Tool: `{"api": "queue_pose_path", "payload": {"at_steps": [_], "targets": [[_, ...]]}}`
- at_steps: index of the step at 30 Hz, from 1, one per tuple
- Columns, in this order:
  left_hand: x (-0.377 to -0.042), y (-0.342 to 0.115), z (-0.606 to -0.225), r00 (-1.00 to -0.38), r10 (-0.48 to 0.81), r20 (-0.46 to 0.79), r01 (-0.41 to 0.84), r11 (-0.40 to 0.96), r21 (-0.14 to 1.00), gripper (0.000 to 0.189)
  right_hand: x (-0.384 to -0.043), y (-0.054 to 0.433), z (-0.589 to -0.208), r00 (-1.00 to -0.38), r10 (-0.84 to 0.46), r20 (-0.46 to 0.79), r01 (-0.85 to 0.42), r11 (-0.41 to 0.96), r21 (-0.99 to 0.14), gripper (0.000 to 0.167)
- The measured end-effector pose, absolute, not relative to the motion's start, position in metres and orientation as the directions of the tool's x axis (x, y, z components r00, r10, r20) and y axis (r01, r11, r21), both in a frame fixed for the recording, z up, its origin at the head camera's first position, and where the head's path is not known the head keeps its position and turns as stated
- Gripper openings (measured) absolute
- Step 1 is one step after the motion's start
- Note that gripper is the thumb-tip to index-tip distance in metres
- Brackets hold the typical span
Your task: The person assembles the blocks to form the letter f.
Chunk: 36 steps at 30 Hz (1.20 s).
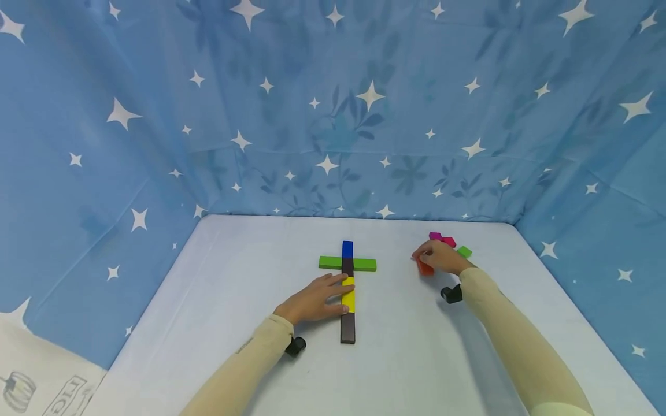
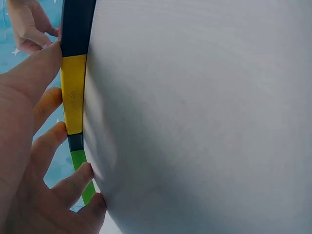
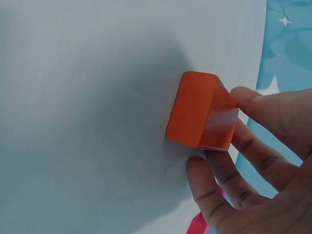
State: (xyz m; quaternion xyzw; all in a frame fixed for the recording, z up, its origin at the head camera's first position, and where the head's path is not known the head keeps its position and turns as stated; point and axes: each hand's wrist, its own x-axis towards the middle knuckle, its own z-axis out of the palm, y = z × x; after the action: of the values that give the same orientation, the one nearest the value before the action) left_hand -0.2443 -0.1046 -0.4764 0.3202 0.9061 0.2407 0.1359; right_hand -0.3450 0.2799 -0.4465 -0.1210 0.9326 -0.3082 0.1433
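Flat coloured blocks form a cross on the white table. A blue block tops the upright, above a dark block, a yellow block and a lower dark block. Green blocks make the crossbar. My left hand lies over the upright from the left, fingers spread and touching the yellow block's area; its thumb sits by the lower dark block in the left wrist view. Off to the right, my right hand pinches an orange block between thumb and fingers, at the tabletop.
Beyond the right hand lie a magenta block, a pinkish-red block and a small green block. A blue star-patterned curtain surrounds the white table at the back and sides.
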Motion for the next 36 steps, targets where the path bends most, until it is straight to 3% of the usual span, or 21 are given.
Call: {"api": "queue_pose_path", "payload": {"at_steps": [7, 20, 29, 36], "targets": [[-0.245, -0.104, -0.479, -0.758, 0.647, -0.083, 0.524, 0.679, 0.514, 0.059, -0.343, 0.292, -0.453, -0.943, -0.280, -0.183, -0.119, 0.792, -0.599, 0.029], [-0.247, -0.102, -0.476, -0.749, 0.658, -0.078, 0.534, 0.669, 0.517, 0.059, -0.333, 0.315, -0.454, -0.936, -0.305, -0.173, -0.132, 0.764, -0.631, 0.049], [-0.246, -0.104, -0.473, -0.756, 0.648, -0.098, 0.520, 0.684, 0.513, 0.058, -0.329, 0.313, -0.459, -0.925, -0.368, -0.096, -0.230, 0.743, -0.629, 0.042], [-0.244, -0.103, -0.473, -0.752, 0.652, -0.103, 0.520, 0.682, 0.514, 0.058, -0.333, 0.303, -0.462, -0.937, -0.333, -0.106, -0.215, 0.787, -0.579, 0.033]]}}
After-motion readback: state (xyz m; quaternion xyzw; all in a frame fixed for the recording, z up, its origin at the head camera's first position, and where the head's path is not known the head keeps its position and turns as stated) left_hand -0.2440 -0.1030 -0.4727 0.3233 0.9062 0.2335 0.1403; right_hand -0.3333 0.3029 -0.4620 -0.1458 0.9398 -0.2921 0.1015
